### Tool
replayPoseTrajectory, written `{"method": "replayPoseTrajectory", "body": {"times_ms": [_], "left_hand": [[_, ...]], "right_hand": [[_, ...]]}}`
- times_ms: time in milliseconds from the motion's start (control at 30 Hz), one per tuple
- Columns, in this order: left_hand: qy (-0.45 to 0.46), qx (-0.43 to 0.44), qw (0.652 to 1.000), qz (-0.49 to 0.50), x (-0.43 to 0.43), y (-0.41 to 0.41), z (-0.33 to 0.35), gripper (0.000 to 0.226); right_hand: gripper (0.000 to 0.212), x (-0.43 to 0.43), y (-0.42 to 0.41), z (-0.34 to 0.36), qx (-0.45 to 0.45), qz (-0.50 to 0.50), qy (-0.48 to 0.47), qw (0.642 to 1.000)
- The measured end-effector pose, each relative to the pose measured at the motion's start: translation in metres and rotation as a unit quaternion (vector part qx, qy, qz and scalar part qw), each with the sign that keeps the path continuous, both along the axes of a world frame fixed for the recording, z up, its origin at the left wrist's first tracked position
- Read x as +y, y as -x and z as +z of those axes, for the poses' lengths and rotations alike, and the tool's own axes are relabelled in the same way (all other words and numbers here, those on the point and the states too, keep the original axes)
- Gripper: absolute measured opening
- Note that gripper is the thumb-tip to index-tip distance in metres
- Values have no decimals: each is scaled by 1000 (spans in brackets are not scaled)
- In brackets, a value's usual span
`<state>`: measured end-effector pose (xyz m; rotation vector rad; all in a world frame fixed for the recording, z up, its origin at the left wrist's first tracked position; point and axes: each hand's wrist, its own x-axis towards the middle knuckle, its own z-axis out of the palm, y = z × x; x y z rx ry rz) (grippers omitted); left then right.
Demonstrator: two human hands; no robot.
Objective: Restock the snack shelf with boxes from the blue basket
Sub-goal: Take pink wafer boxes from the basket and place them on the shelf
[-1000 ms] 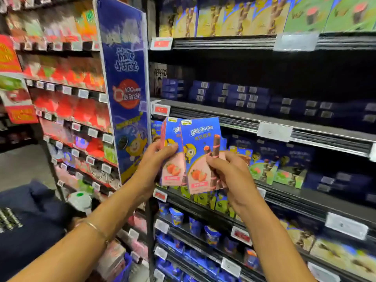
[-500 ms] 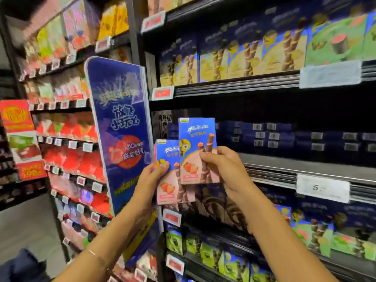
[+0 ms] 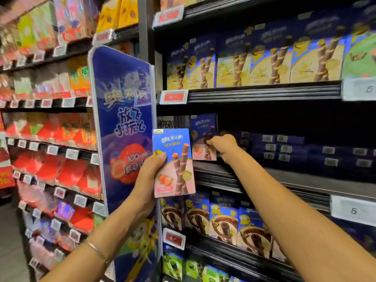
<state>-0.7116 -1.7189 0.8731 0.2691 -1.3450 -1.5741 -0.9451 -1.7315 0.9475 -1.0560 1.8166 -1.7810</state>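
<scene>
My left hand grips a blue and pink strawberry wafer-roll box by its left edge, upright, in front of the shelving. My right hand reaches into the dark middle shelf and pinches a second, matching box, which stands upright at the shelf's left end. That box is in shadow and partly covered by my fingers. The blue basket is not in view.
A tall blue promotional sign juts out from the shelf upright beside my left hand. Dark blue boxes lie stacked deeper on the middle shelf. Yellow wafer boxes fill the shelf above, chocolate ones the shelf below.
The view has tilted upward. My right hand has carried its box forward onto the middle shelf, away from the left hand's box, which has stayed in front of the shelving.
</scene>
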Motion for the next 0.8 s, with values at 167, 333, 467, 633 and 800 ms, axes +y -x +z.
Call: {"method": "replayPoseTrajectory", "body": {"times_ms": [167, 333, 467, 633, 800], "left_hand": [[39, -21, 999, 4, -10, 1, -1, 31], [31, -12, 999, 21, -15, 3, -5, 89], [30, -1, 1000, 7, -17, 0, -7, 89], [32, -7, 999, 4, -16, -1, -6, 79], [23, -6, 1000, 4, -15, -1, -7, 83]], "right_hand": [[26, -23, -1, -8, 131, -31, -87, 987], [35, -31, -4, -3, 251, -50, -205, 945], [28, -40, -2, 1, 289, -56, -258, 920], [41, -44, 1, 0, 266, -119, -227, 929], [61, -45, 3, 2, 271, -148, -207, 928]]}}
